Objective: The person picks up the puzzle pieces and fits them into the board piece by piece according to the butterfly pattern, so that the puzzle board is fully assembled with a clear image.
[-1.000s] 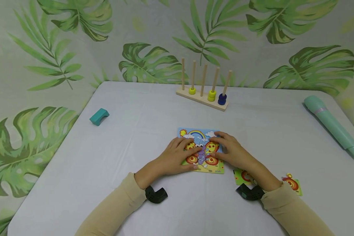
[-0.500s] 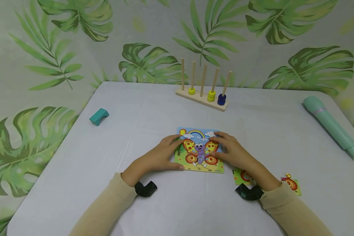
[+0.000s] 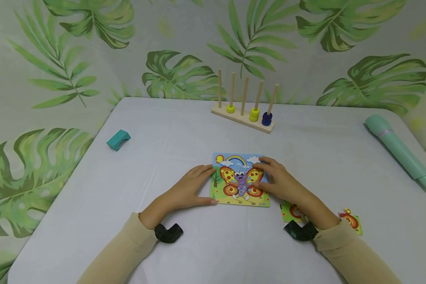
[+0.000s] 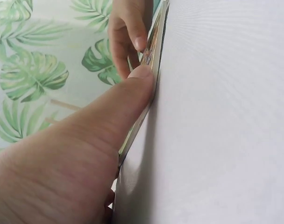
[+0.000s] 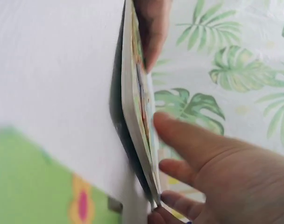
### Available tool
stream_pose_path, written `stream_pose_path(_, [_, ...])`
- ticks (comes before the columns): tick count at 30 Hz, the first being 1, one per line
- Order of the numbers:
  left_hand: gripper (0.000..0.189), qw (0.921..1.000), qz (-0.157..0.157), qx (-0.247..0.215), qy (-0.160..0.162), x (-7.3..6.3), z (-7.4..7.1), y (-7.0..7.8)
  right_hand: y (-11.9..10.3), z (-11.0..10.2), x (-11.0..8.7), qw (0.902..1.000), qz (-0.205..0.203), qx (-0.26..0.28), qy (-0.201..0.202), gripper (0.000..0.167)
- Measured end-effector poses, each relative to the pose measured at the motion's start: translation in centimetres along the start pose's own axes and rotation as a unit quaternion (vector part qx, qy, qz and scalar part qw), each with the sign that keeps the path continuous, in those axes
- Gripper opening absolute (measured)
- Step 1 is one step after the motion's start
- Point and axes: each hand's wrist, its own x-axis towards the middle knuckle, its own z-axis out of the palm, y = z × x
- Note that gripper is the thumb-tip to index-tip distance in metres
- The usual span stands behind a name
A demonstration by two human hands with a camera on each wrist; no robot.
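- The butterfly puzzle lies on the counter between the two hands; whether an edge is slightly raised I cannot tell.
- The left hand touches the puzzle's left side, fingers and thumb spread wide, thumb at the near corner.
- The right hand arches over the right side, fingers and thumb apart, not pinching.
- The step in hand looks like steadying or squaring the puzzle from both sides; the next move seems to call for light, even pressure that leaves the picture undisturbed.
- Near the right forearm lie a green card, partly hidden, and a smaller card.
- Farther out: peg stand, teal block, mint microphone.
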Motion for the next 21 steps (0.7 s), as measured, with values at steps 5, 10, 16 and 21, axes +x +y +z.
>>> stream_pose_path(5, [0.092, 1.0, -0.003, 0.003, -0.005, 0.1, 0.0, 0.0, -1.2, -1.5, -0.9, 0.9999, -0.002, 0.012, -0.011, 0.066])
stream_pose_path(10, [0.092, 0.9999, -0.01, 0.004, -0.011, 0.1, 0.0, 0.0, -2.3, -3.3, -3.2, 0.9992, -0.037, 0.011, 0.012, 0.064])
stream_pose_path(16, [0.092, 0.9998, -0.012, 0.006, -0.015, 0.1, 0.0, 0.0, -2.3, -4.6, -6.7, 0.9955, -0.07, 0.008, 0.062, 0.064])
stream_pose_path(21, [0.092, 0.9997, -0.01, 0.01, -0.017, 0.0, -0.1, 0.0, -0.9, -4.1, -8.9, 0.9949, -0.073, 0.014, 0.069, 0.068])
